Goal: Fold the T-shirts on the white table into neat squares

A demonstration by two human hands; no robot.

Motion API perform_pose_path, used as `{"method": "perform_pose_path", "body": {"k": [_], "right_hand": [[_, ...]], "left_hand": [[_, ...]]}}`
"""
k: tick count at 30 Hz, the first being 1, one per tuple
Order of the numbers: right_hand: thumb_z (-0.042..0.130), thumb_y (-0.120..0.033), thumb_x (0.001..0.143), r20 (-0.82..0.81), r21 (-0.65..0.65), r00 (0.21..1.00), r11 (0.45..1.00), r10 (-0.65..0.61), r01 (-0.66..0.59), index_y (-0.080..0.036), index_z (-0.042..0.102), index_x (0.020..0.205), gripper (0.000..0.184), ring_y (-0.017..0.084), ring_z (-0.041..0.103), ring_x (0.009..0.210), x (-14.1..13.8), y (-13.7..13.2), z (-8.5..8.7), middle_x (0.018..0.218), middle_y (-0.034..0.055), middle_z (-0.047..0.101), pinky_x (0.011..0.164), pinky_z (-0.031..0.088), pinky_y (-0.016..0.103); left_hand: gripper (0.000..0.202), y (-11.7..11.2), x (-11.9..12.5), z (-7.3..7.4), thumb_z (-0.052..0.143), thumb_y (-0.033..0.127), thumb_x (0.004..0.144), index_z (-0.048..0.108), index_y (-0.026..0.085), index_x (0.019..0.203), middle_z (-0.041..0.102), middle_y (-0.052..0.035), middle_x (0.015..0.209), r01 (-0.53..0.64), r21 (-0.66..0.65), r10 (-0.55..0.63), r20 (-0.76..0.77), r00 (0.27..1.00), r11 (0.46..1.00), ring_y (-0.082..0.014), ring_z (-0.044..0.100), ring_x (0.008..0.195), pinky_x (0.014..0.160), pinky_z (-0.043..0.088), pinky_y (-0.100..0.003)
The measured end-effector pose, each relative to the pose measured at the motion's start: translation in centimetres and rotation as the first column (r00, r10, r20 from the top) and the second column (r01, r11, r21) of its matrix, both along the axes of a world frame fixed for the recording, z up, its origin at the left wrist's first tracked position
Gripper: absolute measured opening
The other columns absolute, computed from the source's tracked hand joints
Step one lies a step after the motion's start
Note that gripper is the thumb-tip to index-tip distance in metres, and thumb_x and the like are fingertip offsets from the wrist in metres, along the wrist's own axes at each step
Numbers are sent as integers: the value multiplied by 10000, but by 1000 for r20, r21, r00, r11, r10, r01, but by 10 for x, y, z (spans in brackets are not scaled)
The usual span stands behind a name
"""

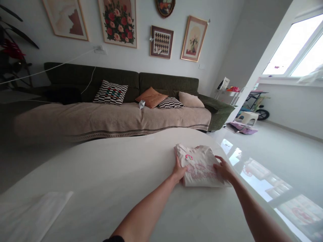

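A folded cream garment (199, 164) with a pink print and a small rainbow motif lies on the white table (113, 181) near its far right edge. My left hand (179, 172) rests on the garment's left side, fingers flat and stretched out. My right hand (223, 169) lies on its right side, fingers spread over the fabric. Both arms reach forward from the bottom of the view.
A flat white cloth (32, 215) lies at the table's near left corner. Behind the table stands a long dark green sofa (116, 101) with a beige cover and several cushions. Glossy floor and a window are to the right.
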State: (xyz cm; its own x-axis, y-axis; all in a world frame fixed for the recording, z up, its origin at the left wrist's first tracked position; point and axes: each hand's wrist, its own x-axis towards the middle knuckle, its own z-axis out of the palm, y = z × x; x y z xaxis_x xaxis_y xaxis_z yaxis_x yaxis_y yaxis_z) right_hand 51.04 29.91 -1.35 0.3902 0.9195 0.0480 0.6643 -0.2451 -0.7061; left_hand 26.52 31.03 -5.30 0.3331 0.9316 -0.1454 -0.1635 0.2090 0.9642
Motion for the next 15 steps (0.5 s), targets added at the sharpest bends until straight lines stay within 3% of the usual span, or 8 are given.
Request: {"method": "perform_pose_path", "body": {"k": [4, 6, 8, 11, 13, 15], "right_hand": [[395, -223, 731, 247, 58, 969, 998, -29, 15, -201, 496, 1171, 451, 195, 575, 744, -4, 1, 1, 873, 78, 615, 700, 430, 326], [362, -235, 772, 455, 80, 886, 995, -92, 62, -203, 496, 1185, 435, 251, 548, 912, -23, 1, 1, 1085, 147, 552, 768, 412, 388], [348, -315, 810, 594, 101, 797, 993, -110, 62, -233, 457, 1231, 443, 314, 443, 1092, -53, -1, -5, 1280, 163, 405, 832, 372, 463], [322, -500, 813, 640, 24, 765, 993, 71, -113, -347, 348, 1290, 502, 355, 278, 1224, -95, -10, -29, 1388, 71, 284, 878, 305, 563], [301, -555, 803, 608, -75, 764, 974, 214, -213, -376, 314, 1299, 528, 374, 295, 1212, -107, -15, -47, 1376, 58, 320, 853, 291, 617], [306, -560, 798, 577, -137, 768, 961, 276, -242, -349, 338, 1295, 540, 393, 371, 1155, -108, -15, -58, 1332, 97, 387, 805, 314, 636]], "left_hand": [[921, -12, -2, -2, 632, 122, 594, 147, 224, 1370, 387, -86, 1326, -50, 134, 74, -178, 981, 990, -220, 387, 1177, 976, 296, -308], [783, -19, -4, -2, 597, 118, 626, 273, 198, 1334, 462, -105, 1241, -36, 191, 91, -290, 953, 981, -225, 428, 1126, 959, 310, -319], [676, -32, -12, -2, 579, 144, 654, 354, 168, 1291, 511, -125, 1139, -24, 214, 105, -375, 921, 976, -224, 478, 1040, 924, 340, -328], [628, -67, -46, -3, 570, 203, 684, 356, 181, 1275, 511, -112, 1074, -32, 195, 105, -376, 921, 980, -176, 531, 861, 825, 403, -314], [589, -102, -81, -1, 550, 216, 702, 357, 200, 1257, 506, -91, 1058, -57, 159, 112, -357, 927, 986, -128, 528, 745, 746, 428, -282], [537, -144, -119, 3, 521, 206, 718, 369, 212, 1233, 512, -73, 1034, -86, 132, 129, -357, 925, 987, -97, 510, 676, 683, 432, -250]]}}
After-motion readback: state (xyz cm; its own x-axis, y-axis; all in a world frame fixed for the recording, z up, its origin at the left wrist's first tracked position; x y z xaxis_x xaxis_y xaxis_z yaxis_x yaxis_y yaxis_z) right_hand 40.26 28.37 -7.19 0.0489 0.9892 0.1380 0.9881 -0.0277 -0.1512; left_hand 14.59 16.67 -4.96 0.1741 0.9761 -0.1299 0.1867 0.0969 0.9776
